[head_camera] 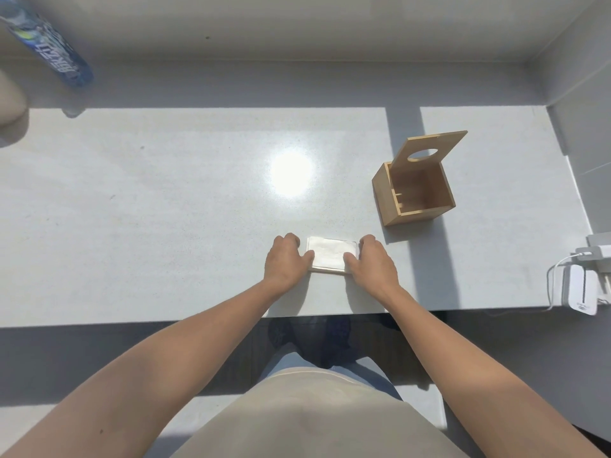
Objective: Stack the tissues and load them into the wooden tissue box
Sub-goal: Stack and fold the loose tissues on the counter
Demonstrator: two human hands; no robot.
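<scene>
Both hands flank a small stack of white tissues (332, 255) near the desk's (165, 209) front edge: the left hand (286, 261) at its nine o'clock side, the right hand (372, 261) at three o'clock, each with fingers curled over the stack's far corner and thumb on its near edge, gripping it. Toward two o'clock, well apart, stands the wooden tissue box (413, 196), its holed lid (429, 148) tipped up. At ten o'clock, far off, a blue bottle (49, 47); at three o'clock, a white charger (580, 289).

bright daylight floods the desk (165, 209), a round white glare spot (291, 173) at its middle; hard shadows; wide-angle bending at the edges.
</scene>
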